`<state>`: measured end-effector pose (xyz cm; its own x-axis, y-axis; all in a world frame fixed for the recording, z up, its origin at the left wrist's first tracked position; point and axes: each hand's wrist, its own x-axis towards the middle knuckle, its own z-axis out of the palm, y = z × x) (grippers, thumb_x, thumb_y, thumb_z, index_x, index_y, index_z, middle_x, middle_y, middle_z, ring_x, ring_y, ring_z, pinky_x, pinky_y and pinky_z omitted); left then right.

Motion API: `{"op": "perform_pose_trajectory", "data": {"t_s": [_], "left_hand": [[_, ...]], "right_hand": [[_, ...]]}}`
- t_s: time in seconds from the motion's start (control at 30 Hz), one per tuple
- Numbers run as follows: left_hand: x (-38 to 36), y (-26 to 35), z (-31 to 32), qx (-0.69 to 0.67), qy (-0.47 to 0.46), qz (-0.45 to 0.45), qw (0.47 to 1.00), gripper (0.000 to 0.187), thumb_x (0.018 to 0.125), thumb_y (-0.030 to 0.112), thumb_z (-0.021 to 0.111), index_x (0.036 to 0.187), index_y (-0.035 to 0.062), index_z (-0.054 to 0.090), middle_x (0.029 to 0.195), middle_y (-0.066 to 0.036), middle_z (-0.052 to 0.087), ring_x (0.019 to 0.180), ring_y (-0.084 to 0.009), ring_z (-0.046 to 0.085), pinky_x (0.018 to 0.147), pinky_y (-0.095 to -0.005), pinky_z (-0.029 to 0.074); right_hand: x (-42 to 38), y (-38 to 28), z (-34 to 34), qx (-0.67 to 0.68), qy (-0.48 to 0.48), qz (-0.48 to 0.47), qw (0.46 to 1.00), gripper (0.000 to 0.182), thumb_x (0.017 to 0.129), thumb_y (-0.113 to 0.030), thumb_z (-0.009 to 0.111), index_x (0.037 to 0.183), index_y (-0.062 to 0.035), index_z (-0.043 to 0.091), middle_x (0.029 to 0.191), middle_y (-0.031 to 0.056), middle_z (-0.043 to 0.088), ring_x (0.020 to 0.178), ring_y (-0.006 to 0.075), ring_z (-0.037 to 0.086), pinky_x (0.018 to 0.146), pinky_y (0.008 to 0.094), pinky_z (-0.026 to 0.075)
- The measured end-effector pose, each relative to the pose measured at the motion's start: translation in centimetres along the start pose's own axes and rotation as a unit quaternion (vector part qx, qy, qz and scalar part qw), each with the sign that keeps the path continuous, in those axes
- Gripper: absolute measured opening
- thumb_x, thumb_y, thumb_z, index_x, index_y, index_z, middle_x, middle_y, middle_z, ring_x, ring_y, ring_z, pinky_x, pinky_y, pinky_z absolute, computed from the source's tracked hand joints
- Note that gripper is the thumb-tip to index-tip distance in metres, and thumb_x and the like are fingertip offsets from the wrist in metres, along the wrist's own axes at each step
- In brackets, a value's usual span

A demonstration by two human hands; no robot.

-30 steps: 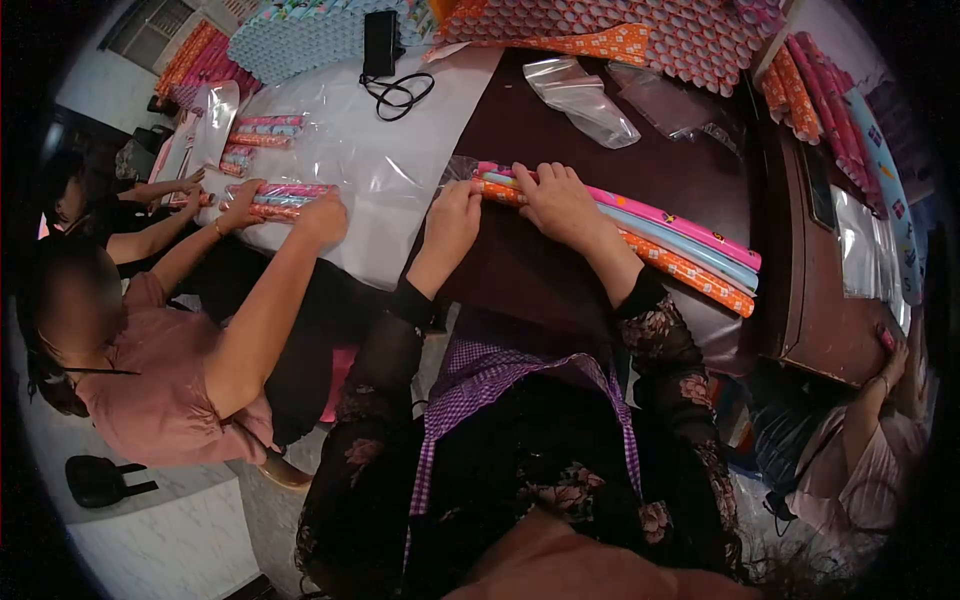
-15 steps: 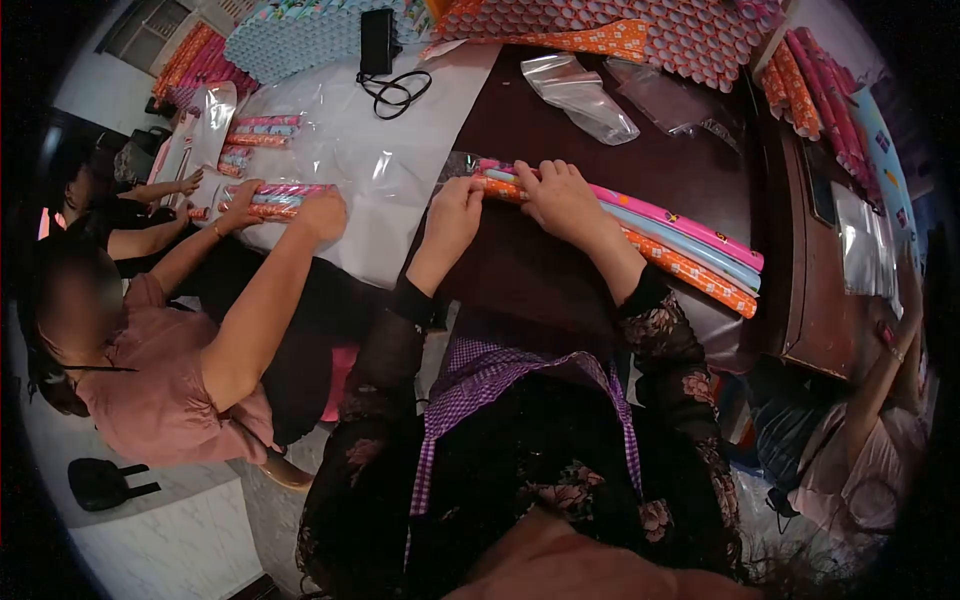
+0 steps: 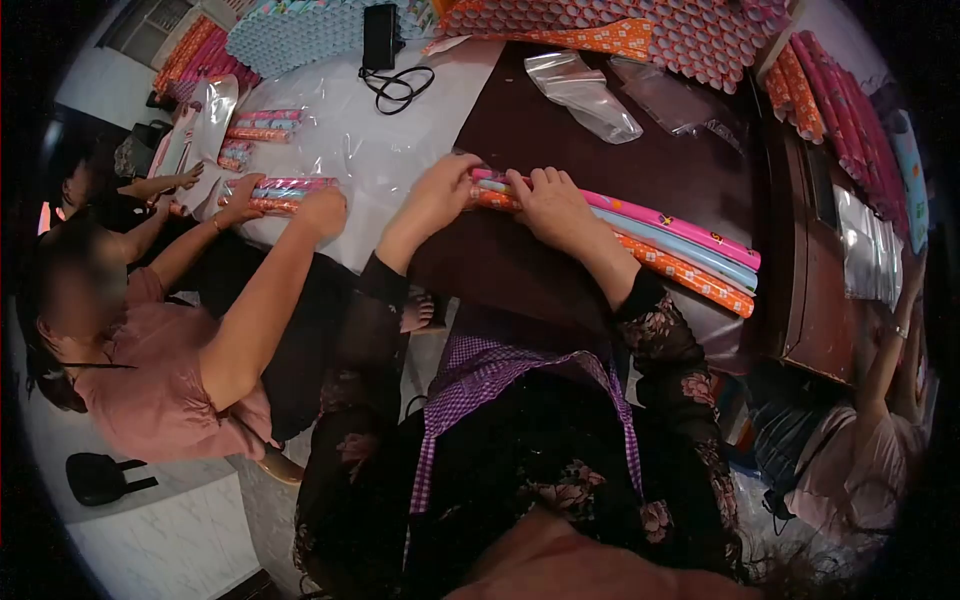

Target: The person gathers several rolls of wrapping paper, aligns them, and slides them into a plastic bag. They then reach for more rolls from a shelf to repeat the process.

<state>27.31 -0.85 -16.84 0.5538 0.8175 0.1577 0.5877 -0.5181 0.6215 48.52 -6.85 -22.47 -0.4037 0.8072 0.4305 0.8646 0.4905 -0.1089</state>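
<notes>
Now the right hand [image 3: 550, 205] presses the paper rolls [image 3: 680, 240] flat while the left hand [image 3: 447, 185] pinches the plastic sleeve [image 3: 462, 172] at their end; next, tug it on evenly.

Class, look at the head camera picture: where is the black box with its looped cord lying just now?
The black box lies at the top of the head view, left of centre, on the clear plastic sheet, with its looped cord just below it.

A single camera worn on the person's head looks forward and steeply down, close over the lap and the near edge of the dark tabletop [image 3: 560, 130]. Its wide, rounded lens bends the scene and darkens the corners. The view also takes in a seated neighbour's arm [image 3: 265, 300] at the left.
</notes>
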Motion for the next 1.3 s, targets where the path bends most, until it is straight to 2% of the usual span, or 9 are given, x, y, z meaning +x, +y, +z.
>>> {"op": "perform_pose_trajectory", "data": {"t_s": [0.07,0.1,0.13,0.33,0.63,0.83,1.0,1.1,1.3], "left_hand": [[-1.0,-0.4,-2.1,0.059,0.032,0.052,0.996,0.041,0.079,0.005,0.063,0.119,0.0057,0.057,0.118,-0.018,0.057,0.103,-0.0379,0.057,0.087,-0.0400,0.048],[-1.1,-0.8,-3.1,0.137,-0.017,0.065,0.988,0.060,0.076,0.008,0.069,0.133,0.0105,0.049,0.139,-0.016,0.044,0.120,-0.0384,0.048,0.098,-0.0425,0.042],[-1.4,-1.0,-3.3,0.139,-0.017,0.061,0.988,0.060,0.076,0.008,0.069,0.133,0.0105,0.049,0.139,-0.016,0.044,0.120,-0.0384,0.048,0.098,-0.0425,0.042],[-1.2,-1.4,-2.3,0.309,-0.099,0.096,0.941,0.088,0.070,0.021,0.080,0.146,0.0190,0.035,0.153,-0.011,0.030,0.139,-0.0366,0.030,0.107,-0.0505,0.031],[-0.5,-3.7,-0.5,0.364,-0.065,0.162,0.915,0.072,0.075,0.033,0.077,0.134,0.0050,0.046,0.146,-0.012,0.040,0.136,-0.0358,0.035,0.106,-0.0479,0.032],[-3.5,-3.0,1.0,0.226,0.053,0.086,0.969,0.058,0.080,0.035,0.074,0.124,0.0031,0.055,0.128,-0.013,0.054,0.120,-0.0333,0.048,0.098,-0.0440,0.037],[-4.2,-1.1,3.4,0.095,0.210,0.006,0.973,0.029,0.081,0.022,0.074,0.097,0.0022,0.061,0.099,-0.012,0.060,0.095,-0.0322,0.056,0.083,-0.0422,0.044],[-3.8,-1.2,4.8,-0.040,0.205,-0.054,0.976,0.017,0.082,0.013,0.071,0.089,0.0017,0.060,0.090,-0.013,0.059,0.086,-0.0331,0.058,0.076,-0.0411,0.047],[-3.4,-2.0,5.6,0.032,0.211,0.029,0.977,0.009,0.083,0.007,0.067,0.088,0.0017,0.060,0.089,-0.015,0.059,0.085,-0.0351,0.059,0.073,-0.0409,0.048]], "right_hand": [[0.0,0.0,-0.3,0.004,0.001,0.001,1.000,0.043,0.088,-0.015,0.053,0.129,-0.0006,0.053,0.095,0.0159,0.061,0.088,0.0298,0.058,0.079,0.0392,0.046],[0.1,0.0,-0.7,0.019,-0.024,0.017,0.999,0.051,0.084,-0.020,0.062,0.130,-0.0017,0.051,0.098,0.0156,0.059,0.093,0.0302,0.056,0.083,0.0400,0.045],[0.1,-0.1,-1.0,0.036,-0.049,0.032,0.998,0.061,0.080,-0.026,0.070,0.132,-0.0028,0.049,0.102,0.0152,0.057,0.097,0.0305,0.055,0.087,0.0407,0.045],[0.2,-0.1,-1.2,0.048,-0.067,0.033,0.996,0.063,0.079,-0.024,0.072,0.133,-0.0032,0.048,0.103,0.0155,0.056,0.098,0.0309,0.054,0.088,0.0406,0.044],[0.8,-0.1,-2.4,0.059,-0.069,0.045,0.995,0.063,0.079,-0.023,0.071,0.134,-0.0043,0.047,0.104,0.0160,0.056,0.099,0.0318,0.054,0.089,0.0408,0.044],[0.8,0.2,-2.5,0.057,-0.054,0.046,0.996,0.063,0.080,-0.023,0.071,0.134,-0.0049,0.046,0.103,0.0160,0.057,0.098,0.0326,0.055,0.088,0.0422,0.044],[0.8,0.3,-2.1,0.052,-0.059,0.048,0.996,0.062,0.080,-0.024,0.071,0.133,-0.0049,0.047,0.103,0.0158,0.057,0.098,0.0325,0.055,0.088,0.0422,0.044],[0.8,0.4,-1.9,0.048,-0.053,0.043,0.997,0.061,0.080,-0.025,0.071,0.132,-0.0037,0.047,0.102,0.0168,0.058,0.097,0.0325,0.056,0.086,0.0419,0.045],[1.0,0.5,-1.3,0.041,-0.049,0.041,0.997,0.061,0.080,-0.025,0.072,0.131,-0.0038,0.048,0.102,0.0169,0.059,0.096,0.0325,0.057,0.086,0.0420,0.046]]}}
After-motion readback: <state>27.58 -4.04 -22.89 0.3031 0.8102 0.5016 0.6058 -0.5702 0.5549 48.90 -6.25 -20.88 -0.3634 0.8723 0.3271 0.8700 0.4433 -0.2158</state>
